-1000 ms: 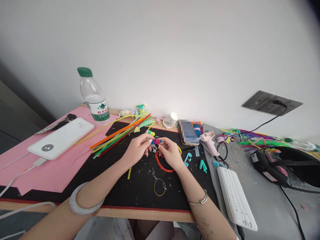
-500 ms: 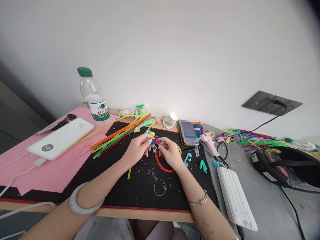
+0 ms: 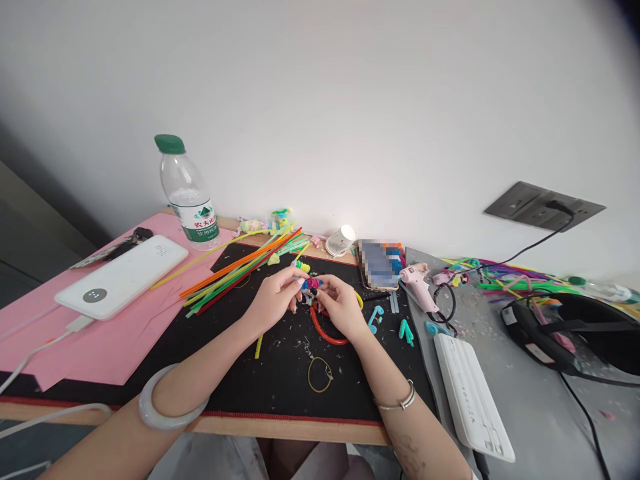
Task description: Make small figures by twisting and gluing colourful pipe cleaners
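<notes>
Between my two hands, above the black mat (image 3: 280, 393), is a small pipe-cleaner piece (image 3: 313, 284) in blue, magenta and other colours. My left hand (image 3: 273, 300) pinches it from the left with thumb and forefinger. From the right, my right hand (image 3: 346, 310) grips it with bent fingers, which hide part of it. Just beyond the fingertips lies a yellow-green coiled pipe-cleaner bit (image 3: 301, 265). A red curved loop (image 3: 330, 339) shows under my right hand; its kind is unclear.
Loose pipe cleaners (image 3: 240, 273) lie left of my hands. Behind stand a water bottle (image 3: 193, 200) and a paper cup (image 3: 341, 241). To the right are a phone (image 3: 379, 265), a pink glue gun (image 3: 421, 288), a white power bank (image 3: 473, 397) and a black headset (image 3: 565, 333).
</notes>
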### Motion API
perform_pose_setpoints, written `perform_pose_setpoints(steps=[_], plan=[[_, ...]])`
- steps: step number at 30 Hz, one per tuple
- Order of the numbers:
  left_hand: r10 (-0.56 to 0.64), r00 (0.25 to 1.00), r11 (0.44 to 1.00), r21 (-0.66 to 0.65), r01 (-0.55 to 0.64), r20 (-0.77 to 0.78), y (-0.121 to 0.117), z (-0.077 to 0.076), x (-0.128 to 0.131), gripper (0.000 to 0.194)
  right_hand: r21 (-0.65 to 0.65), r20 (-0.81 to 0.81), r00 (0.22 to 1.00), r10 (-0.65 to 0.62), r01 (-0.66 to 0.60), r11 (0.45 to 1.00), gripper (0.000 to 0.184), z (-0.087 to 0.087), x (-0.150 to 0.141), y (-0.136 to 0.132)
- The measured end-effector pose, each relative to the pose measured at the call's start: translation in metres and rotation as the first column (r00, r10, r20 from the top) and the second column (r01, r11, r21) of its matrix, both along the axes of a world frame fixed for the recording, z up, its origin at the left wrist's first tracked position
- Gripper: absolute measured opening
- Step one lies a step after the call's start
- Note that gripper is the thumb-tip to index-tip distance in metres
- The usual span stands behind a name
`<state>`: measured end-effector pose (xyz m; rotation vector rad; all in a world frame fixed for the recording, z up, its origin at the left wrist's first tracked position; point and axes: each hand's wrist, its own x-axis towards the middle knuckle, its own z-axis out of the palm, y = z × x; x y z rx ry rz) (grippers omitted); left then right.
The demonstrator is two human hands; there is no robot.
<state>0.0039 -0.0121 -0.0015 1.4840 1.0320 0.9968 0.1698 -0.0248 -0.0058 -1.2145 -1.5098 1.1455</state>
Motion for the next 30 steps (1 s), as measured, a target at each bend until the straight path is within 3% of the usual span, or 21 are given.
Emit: perform_pose_setpoints(steps=[30], plan=[[-0.004, 1.0, 1.0, -0.005, 0.004, -0.009, -0.0005, 0.0022, 0.0001, 0.018, 0.003, 0.01, 1.0, -0.004, 0.003, 1.0, 0.02, 0.0004, -0.0002, 0.0002]])
